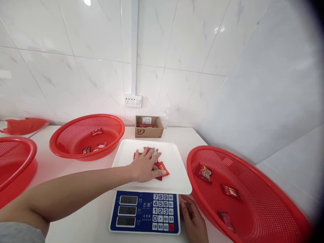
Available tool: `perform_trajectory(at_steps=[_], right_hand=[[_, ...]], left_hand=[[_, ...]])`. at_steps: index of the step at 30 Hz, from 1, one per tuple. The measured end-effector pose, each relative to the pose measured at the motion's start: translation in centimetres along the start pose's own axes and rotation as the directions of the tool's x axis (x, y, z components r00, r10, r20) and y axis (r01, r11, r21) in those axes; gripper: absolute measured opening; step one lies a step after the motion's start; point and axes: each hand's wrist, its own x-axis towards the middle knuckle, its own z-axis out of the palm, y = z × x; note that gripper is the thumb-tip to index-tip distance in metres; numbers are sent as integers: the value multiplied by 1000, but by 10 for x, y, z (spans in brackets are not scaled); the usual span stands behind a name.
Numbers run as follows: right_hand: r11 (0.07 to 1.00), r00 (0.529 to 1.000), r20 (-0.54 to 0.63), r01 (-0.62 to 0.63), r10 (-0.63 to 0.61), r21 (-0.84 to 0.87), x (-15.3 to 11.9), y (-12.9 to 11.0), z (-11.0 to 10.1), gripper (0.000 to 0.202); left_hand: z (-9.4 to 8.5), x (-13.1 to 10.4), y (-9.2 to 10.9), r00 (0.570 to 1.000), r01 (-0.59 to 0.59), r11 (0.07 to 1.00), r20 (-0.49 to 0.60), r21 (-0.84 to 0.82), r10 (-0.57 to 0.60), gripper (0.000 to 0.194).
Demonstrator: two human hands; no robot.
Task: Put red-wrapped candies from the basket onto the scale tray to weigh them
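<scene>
My left hand (145, 167) lies over several small red snack packets (163, 167) on the white weighing pan (174, 182). Its fingers are spread, and they partly cover the packets. Below the pan is the blue front panel of a digital scale (144, 222), with three displays on the left and a white keypad on the right. Close by the scale's right side, my right hand (193, 217) is closed with bent fingers. What those fingers hold, if anything, is hidden.
A red mesh basket (253, 162) with a few packets stands close on the right. Another red basket (87, 116) with packets is back left, and a third basket (31, 148) is cut off at the left edge. Behind the pan sits a cardboard box (157, 133) near the tiled wall.
</scene>
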Motion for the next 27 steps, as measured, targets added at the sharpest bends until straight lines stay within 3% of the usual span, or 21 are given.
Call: perform_trajectory(at_steps=[7,13,15,17,21,24,27], right_hand=[[999,996,85,-27,25,29,5,11,-6,51],[997,995,88,-43,38,59,5,7,-9,47],[996,995,84,-51,45,71,4,5,-7,48],[996,997,56,-48,44,73,3,3,-4,48],[998,1000,-20,-10,11,60,-2,0,3,46],[998,999,-50,0,4,70,-3,-2,5,45],[997,999,-30,-14,17,82,-1,-2,1,44]], left_hand=[[3,15,2,977,-214,975,28,61,213,72],[-24,15,-17,902,-390,921,205,7,380,80],[-30,13,-21,900,-372,928,239,-16,364,84],[-30,10,-20,925,-306,952,227,-23,303,86],[-13,8,-4,979,-176,984,101,-14,177,84],[3,11,9,984,-179,984,25,18,178,80],[10,15,13,977,-214,975,36,55,212,77]])
